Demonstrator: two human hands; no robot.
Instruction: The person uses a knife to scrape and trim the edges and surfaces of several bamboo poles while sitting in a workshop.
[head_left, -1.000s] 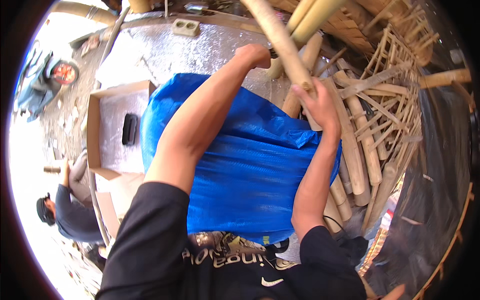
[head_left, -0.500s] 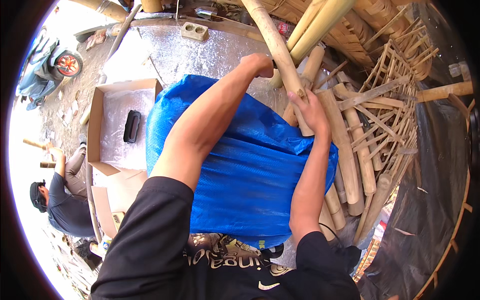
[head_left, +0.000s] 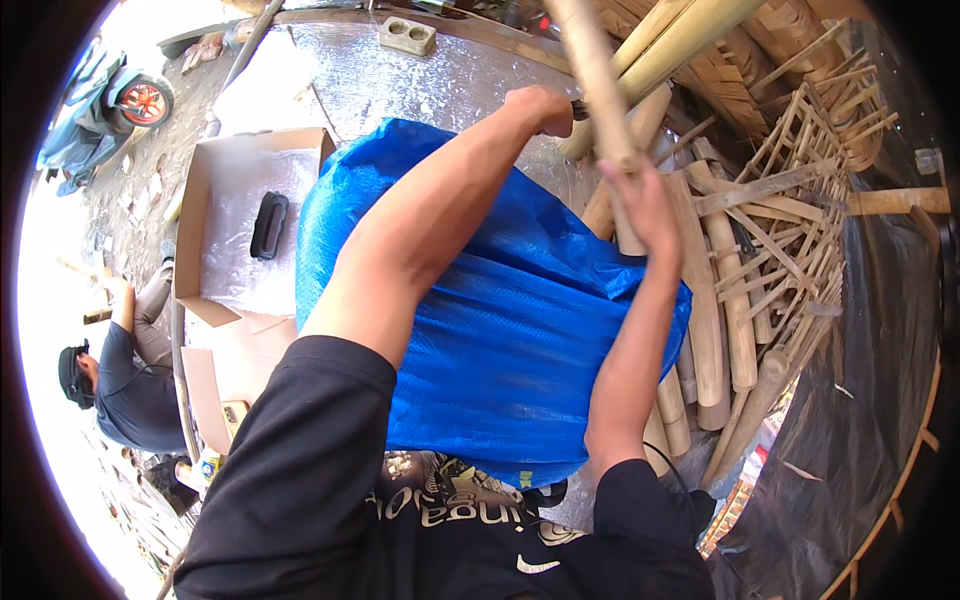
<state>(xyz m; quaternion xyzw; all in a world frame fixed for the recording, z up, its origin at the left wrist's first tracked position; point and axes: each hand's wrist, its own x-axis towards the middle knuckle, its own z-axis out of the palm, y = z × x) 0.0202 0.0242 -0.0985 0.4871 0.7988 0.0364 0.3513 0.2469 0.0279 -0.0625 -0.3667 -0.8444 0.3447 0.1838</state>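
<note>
At the far right edge of the blue sheet, a bamboo pole, sharper a moment earlier, is now motion-blurred, suggesting active handling, and is clasped by the right hand's fingers, while a mostly hidden dark object is gripped by the left hand.

Blurry bamboo pole, top unseen

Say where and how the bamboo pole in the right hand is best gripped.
Probably near the lower end of the bamboo pole, from the right: it's round, that end points toward the blue sheet, and the left hand is left of it.
</note>
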